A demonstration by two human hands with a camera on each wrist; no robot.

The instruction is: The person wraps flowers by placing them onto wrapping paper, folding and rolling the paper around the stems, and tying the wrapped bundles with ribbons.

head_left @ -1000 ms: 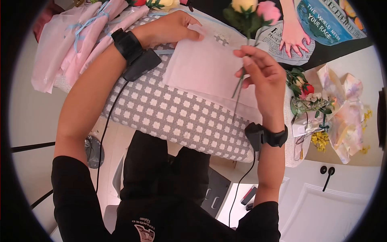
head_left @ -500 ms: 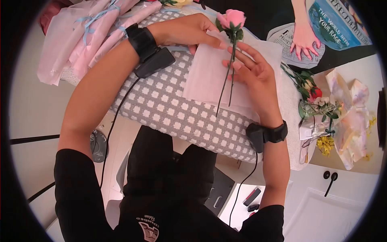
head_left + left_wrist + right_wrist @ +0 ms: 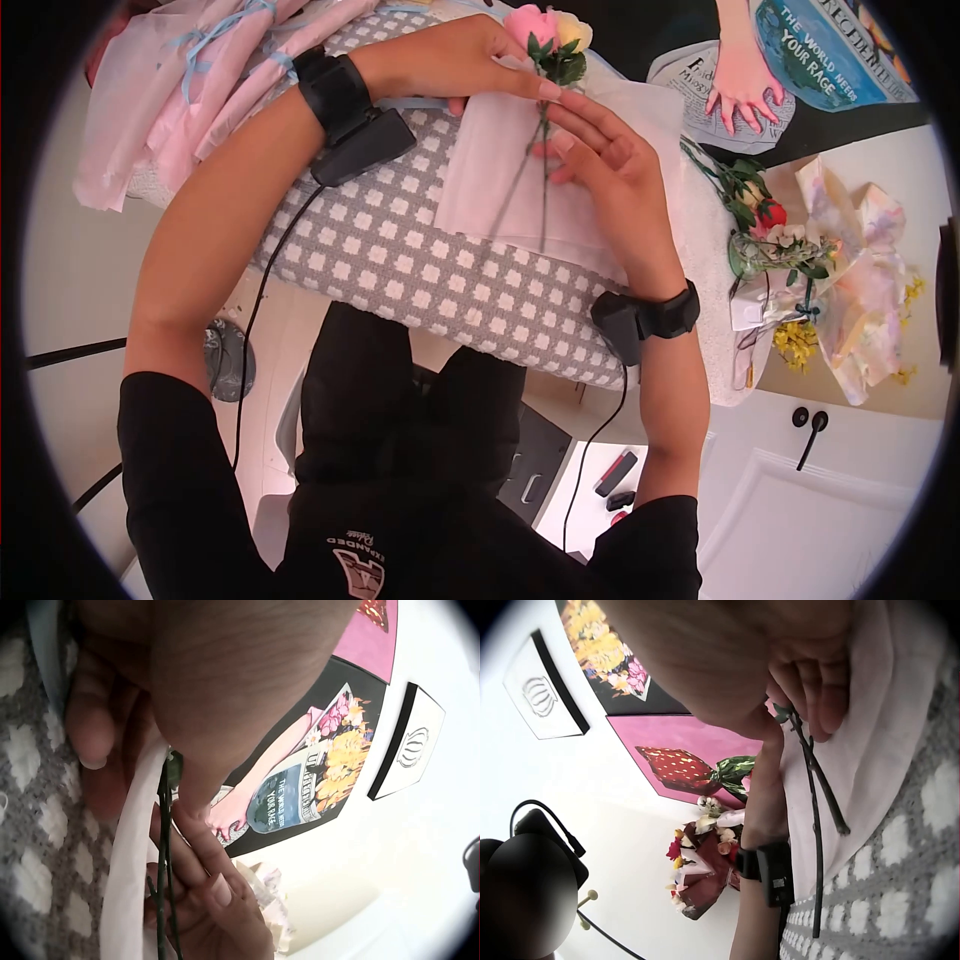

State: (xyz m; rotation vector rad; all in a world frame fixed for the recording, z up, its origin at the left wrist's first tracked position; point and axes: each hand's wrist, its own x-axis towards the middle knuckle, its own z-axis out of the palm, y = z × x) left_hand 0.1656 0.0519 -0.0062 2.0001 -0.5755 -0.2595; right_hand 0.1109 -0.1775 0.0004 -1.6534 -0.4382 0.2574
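Note:
A pink rose (image 3: 530, 25) and a cream rose (image 3: 572, 32) lie over pale pink wrapping paper (image 3: 475, 170), their thin green stems (image 3: 543, 205) crossing. The left hand (image 3: 465, 60) pinches the paper's upper edge, thumb tip close against the stems; its fingers (image 3: 94, 727) show behind the paper in the left wrist view. With thumb and fingers the right hand (image 3: 615, 175) holds the stems (image 3: 163, 862) below the blooms. Two dark stem ends (image 3: 817, 847) hang past the paper (image 3: 870, 765) in the right wrist view.
Pink wrapped bundles with blue ribbons (image 3: 205, 70) lie at the upper left of the checkered cloth (image 3: 400, 270). More flowers (image 3: 765, 210) and a patterned paper bouquet (image 3: 860, 280) stand on the right. A dark poster (image 3: 830, 50) is behind.
The right hand has brought the roses leftward over the paper, up to the left thumb. The left hand still pinches the paper's edge.

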